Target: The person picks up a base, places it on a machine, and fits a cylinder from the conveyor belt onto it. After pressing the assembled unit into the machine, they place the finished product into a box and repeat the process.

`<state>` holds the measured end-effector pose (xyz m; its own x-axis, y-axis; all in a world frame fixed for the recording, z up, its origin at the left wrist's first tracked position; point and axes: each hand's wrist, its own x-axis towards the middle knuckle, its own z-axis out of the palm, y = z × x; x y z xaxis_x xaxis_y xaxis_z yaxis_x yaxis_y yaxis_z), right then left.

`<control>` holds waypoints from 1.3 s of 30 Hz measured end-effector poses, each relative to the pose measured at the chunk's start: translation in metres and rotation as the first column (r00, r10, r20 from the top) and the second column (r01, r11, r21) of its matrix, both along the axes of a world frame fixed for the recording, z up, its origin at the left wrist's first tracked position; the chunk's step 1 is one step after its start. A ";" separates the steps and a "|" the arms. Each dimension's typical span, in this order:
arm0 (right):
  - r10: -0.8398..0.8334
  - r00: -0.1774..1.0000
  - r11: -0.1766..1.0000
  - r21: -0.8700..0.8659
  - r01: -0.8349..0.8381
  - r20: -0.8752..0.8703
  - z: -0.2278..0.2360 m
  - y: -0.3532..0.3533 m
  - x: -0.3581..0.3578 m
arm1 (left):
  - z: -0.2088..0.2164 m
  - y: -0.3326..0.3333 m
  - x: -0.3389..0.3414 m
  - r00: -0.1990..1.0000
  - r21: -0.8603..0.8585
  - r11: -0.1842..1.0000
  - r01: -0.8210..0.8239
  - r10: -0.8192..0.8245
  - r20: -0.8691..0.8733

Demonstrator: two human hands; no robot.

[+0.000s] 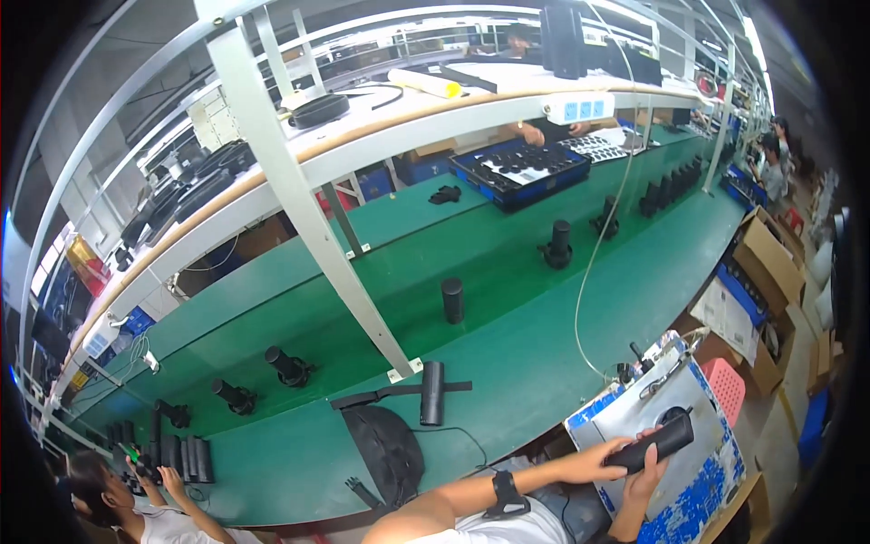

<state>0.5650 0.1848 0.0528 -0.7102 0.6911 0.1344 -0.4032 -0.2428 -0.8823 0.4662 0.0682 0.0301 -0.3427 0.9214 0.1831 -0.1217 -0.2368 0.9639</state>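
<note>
Both my hands hold a black cylinder [666, 442] at a tilt above a metal fixture with a worn blue-and-white surface [625, 412]. My left hand [609, 460] is closed round its near left end; a black band [507, 494] sits on that forearm. My right hand [642, 480] grips it from below, its fingers partly hidden. Just past the cylinder, a round black part [675, 415] shows on the fixture. To the left on the green bench lie another black cylinder [433, 394], a black strap [362, 397] and a black waist bag [385, 453].
Along the green belt stand several black cylinders [453, 299], some with wider bases [559, 245]. A white post [317, 227] rises from the bench. A white cable [580, 317] hangs down to the fixture. Other people work at lower left [136, 508] and across the belt, near a blue tray [517, 190].
</note>
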 end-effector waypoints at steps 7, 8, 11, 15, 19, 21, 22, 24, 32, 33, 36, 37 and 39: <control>0.099 0.986 0.992 -0.061 -0.108 -0.133 0.022 0.010 0.013 | 0.029 -0.008 0.000 0.999 -0.010 0.999 0.051 -0.051 0.008; 0.150 0.973 0.987 -0.034 -0.158 -0.176 0.030 0.019 0.017 | 0.032 -0.010 -0.003 0.992 -0.051 0.991 0.121 -0.119 0.033; 0.193 0.953 0.981 0.036 -0.190 -0.235 0.041 0.037 0.024 | 0.032 -0.002 -0.007 0.951 -0.043 0.963 0.266 -0.254 0.175; 0.098 0.937 0.987 -0.087 -0.134 -0.336 0.052 0.037 0.028 | 0.037 0.013 -0.002 0.950 0.047 0.989 0.140 -0.148 0.275; 0.116 0.884 0.979 -0.099 -0.179 -0.452 0.071 0.036 0.003 | 0.068 0.003 -0.009 0.986 0.191 0.981 -0.024 -0.008 0.166; 0.069 0.893 0.985 -0.109 -0.130 -0.445 0.081 0.031 -0.003 | 0.073 -0.002 -0.014 0.990 0.262 0.964 -0.034 -0.003 0.141; 0.064 0.885 0.986 -0.108 -0.127 -0.461 0.080 0.033 -0.002 | 0.076 -0.001 -0.014 0.992 0.281 0.960 -0.019 -0.017 0.125; 0.055 0.876 0.987 -0.107 -0.121 -0.479 0.079 0.033 0.006 | 0.079 0.001 -0.008 0.996 0.306 0.952 -0.023 -0.005 0.089; 0.130 0.867 0.991 0.027 -0.133 -0.481 0.082 0.042 0.033 | 0.060 0.006 -0.011 0.746 0.007 0.902 0.431 -0.361 0.560; 0.151 0.861 0.989 0.067 -0.135 -0.485 0.082 0.045 0.036 | 0.057 0.008 -0.009 0.743 0.009 0.901 0.433 -0.363 0.563; 0.244 0.804 0.970 0.140 -0.199 -0.543 0.079 0.057 0.040 | 0.054 0.014 -0.004 0.696 0.042 0.859 0.510 -0.440 0.568; 0.243 0.806 0.970 0.142 -0.198 -0.540 0.082 0.062 0.042 | 0.057 0.016 -0.003 0.756 -0.061 0.888 0.456 -0.351 0.552; 0.004 0.938 0.965 0.249 0.087 -0.345 0.094 0.078 0.040 | 0.052 0.023 -0.004 0.811 -0.159 0.906 0.392 -0.259 0.524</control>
<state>0.6048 0.2630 0.1471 -0.5613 0.6281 0.5389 -0.6945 -0.0032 -0.7195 0.4625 0.0917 0.0820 0.0037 0.9849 -0.1732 -0.6100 0.1394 0.7801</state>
